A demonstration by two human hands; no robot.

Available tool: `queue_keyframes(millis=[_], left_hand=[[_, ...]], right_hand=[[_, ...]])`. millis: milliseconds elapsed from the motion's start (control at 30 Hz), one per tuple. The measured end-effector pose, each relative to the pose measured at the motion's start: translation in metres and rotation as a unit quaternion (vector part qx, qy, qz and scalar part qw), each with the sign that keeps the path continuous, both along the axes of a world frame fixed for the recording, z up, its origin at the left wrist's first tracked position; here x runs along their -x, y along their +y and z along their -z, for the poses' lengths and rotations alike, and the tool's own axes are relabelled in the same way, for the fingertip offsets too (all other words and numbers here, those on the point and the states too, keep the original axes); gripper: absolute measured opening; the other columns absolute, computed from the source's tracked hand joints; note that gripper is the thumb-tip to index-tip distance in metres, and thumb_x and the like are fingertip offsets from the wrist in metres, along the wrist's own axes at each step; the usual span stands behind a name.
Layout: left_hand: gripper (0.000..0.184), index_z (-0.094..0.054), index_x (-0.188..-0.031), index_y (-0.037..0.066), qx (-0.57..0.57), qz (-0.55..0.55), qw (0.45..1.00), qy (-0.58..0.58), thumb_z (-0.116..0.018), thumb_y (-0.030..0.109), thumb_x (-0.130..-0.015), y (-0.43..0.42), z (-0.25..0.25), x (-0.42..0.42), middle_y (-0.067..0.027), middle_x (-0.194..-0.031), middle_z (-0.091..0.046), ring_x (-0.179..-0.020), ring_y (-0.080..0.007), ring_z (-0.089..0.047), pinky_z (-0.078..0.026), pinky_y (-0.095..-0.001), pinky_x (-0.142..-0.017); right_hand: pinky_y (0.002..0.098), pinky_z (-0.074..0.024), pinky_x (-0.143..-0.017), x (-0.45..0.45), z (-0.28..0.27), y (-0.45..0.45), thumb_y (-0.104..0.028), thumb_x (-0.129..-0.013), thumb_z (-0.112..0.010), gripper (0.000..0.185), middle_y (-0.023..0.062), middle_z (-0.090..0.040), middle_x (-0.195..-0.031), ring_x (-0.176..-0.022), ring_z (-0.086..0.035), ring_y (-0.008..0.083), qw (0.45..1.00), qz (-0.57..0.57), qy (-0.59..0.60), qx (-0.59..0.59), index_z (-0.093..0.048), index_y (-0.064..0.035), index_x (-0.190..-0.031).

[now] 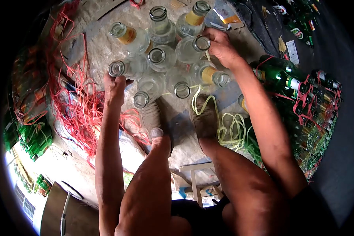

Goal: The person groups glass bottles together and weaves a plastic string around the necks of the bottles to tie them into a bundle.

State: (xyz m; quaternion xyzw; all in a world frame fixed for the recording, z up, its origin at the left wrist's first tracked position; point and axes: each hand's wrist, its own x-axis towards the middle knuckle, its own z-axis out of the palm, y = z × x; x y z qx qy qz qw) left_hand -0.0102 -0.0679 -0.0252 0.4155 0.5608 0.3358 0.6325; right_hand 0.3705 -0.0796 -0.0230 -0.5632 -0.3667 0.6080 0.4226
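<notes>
A cluster of several clear glass bottles (156,55) stands upright on the floor sheet in front of my feet, some with yellow labels. My left hand (115,89) is closed at the cluster's left side, close against the outer bottle (133,66); what its fingers hold is hidden. On the right, my right hand (221,46) is closed beside another clear bottle (188,50), its fingertips partly hidden. A pale yellow plastic string (208,57) shows right under those fingers. More of this string runs past the front bottles and lies in loops by my right shoe.
Tangled red string (80,106) covers the floor at left. Green bottles (277,74) lie stacked and bound with red string at right; more green bottles (34,137) are at left. A small stool (196,167) stands below, between my legs. Loose green bottles (299,29) lie at upper right.
</notes>
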Motion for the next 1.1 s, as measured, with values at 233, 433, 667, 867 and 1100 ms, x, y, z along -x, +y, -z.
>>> queue_keyframes(millis=[233,433,667,867,1100], left_hand=[[0.015,-0.068,-0.102,0.004,0.021,-0.033,0.999,-0.038,-0.068,0.019,-0.102,-0.044,-0.026,-0.010,0.0004,-0.091,-0.069,-0.080,-0.0062,-0.063,-0.051,-0.0234,-0.075],[0.045,-0.064,-0.131,0.004,0.105,-0.035,0.988,-0.108,-0.076,0.031,-0.096,-0.072,-0.007,-0.006,-0.0055,-0.118,-0.071,-0.101,-0.0189,-0.070,-0.060,-0.0371,-0.084],[0.018,-0.071,-0.105,0.001,0.047,-0.060,0.996,-0.042,-0.068,0.018,-0.102,-0.076,-0.024,-0.026,-0.0019,-0.088,-0.069,-0.074,-0.0095,-0.062,-0.051,-0.0242,-0.067],[0.020,-0.068,-0.102,-0.001,-0.039,-0.044,0.998,0.010,-0.065,0.019,-0.103,-0.079,-0.017,-0.033,-0.0035,-0.080,-0.065,-0.068,-0.0096,-0.056,-0.046,-0.0249,-0.064],[0.019,-0.066,-0.102,0.000,-0.023,-0.040,0.999,-0.025,-0.063,0.018,-0.105,-0.089,-0.016,-0.030,-0.0040,-0.082,-0.066,-0.070,-0.0103,-0.061,-0.050,-0.0261,-0.063]], right_hand=[[0.0254,-0.0453,-0.067,0.008,-0.005,-0.049,-0.026,-0.095,-0.076,0.018,-0.0064,-0.064,-0.084,-0.076,-0.057,0.0035,0.997,0.050,-0.020,0.061,-0.074,-0.0091,-0.093],[0.0240,-0.0492,-0.069,0.009,-0.009,-0.082,-0.030,-0.099,-0.072,0.023,-0.0046,-0.068,-0.088,-0.080,-0.062,0.0048,0.992,0.088,0.057,0.063,-0.073,-0.0078,-0.100],[0.0297,-0.0544,-0.070,0.013,-0.010,-0.097,-0.024,-0.099,-0.068,0.025,0.0014,-0.070,-0.097,-0.085,-0.065,0.0105,0.996,0.089,-0.003,0.029,-0.068,-0.0037,-0.113],[0.0286,-0.0568,-0.063,0.020,-0.007,-0.098,-0.022,-0.106,-0.059,0.022,0.0018,-0.070,-0.089,-0.077,-0.066,0.0102,0.993,0.095,-0.062,-0.028,-0.069,-0.0018,-0.108],[0.0286,-0.0584,-0.067,0.030,-0.017,-0.106,-0.018,-0.106,-0.055,0.021,0.0033,-0.070,-0.093,-0.082,-0.065,0.0104,0.989,0.135,-0.016,0.056,-0.068,-0.0032,-0.111]])
